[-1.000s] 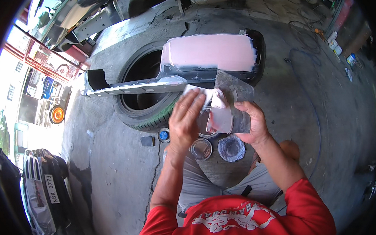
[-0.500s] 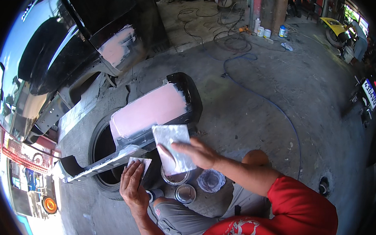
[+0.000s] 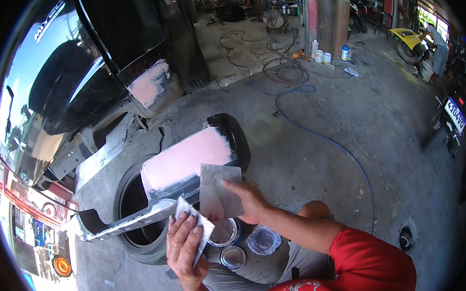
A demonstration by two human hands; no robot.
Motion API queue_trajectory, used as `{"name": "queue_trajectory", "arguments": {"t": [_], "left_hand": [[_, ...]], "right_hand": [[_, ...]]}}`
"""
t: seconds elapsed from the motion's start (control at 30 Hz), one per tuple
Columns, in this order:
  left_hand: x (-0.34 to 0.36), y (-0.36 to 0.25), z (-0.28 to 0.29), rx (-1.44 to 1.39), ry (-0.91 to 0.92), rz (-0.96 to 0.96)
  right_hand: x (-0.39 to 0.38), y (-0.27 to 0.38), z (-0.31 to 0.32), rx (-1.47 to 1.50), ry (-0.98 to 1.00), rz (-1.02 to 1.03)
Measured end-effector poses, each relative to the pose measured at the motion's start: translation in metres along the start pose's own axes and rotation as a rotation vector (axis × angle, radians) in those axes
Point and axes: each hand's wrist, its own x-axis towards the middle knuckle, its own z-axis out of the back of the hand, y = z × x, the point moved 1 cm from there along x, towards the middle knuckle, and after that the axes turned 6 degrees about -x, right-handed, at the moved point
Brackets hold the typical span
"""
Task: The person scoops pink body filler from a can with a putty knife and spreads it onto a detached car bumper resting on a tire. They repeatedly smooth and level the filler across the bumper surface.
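Observation:
My left hand (image 3: 184,245) grips a flat pale putty spreader (image 3: 205,229), its fingers laid along the blade. In my right hand (image 3: 250,200) is a thin grey-white mixing board (image 3: 221,177), thumb on its face, with a smear of putty low on it. The spreader is close to the board's lower left corner; I cannot tell whether they touch. Just beyond both hands lies a black car bumper (image 3: 238,146), coated with a broad patch of smooth pink filler (image 3: 187,158). A tyre (image 3: 121,208) lies flat beneath the bumper.
Below the board stand an open can (image 3: 234,235), a smaller round container (image 3: 232,257) and a crumpled grey bowl-like wrapper (image 3: 264,240). A black vehicle (image 3: 128,29) fills the upper left. A blue hose (image 3: 344,135) snakes over the floor. Another person (image 3: 439,51) bends beside a yellow part far right.
My left hand and spreader have moved right, toward the board. The board has shifted slightly right and down. The view has tilted up a little, so the bumper sits lower.

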Motion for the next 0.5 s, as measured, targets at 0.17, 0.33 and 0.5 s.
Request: {"name": "queue_trajectory", "arguments": {"t": [0.17,0.33,0.5], "left_hand": [[0.0,0.031,-0.043,0.088,0.017,0.073],[-0.033,0.043,-0.025,0.06,0.226,0.094],[-0.034,0.043,-0.003,0.046,0.2,0.205]], "right_hand": [[-0.006,0.0,-0.007,0.131,0.103,-0.12],[-0.004,0.018,0.008,-0.084,0.12,0.084],[-0.001,0.025,0.004,-0.241,-0.052,0.055]]}}
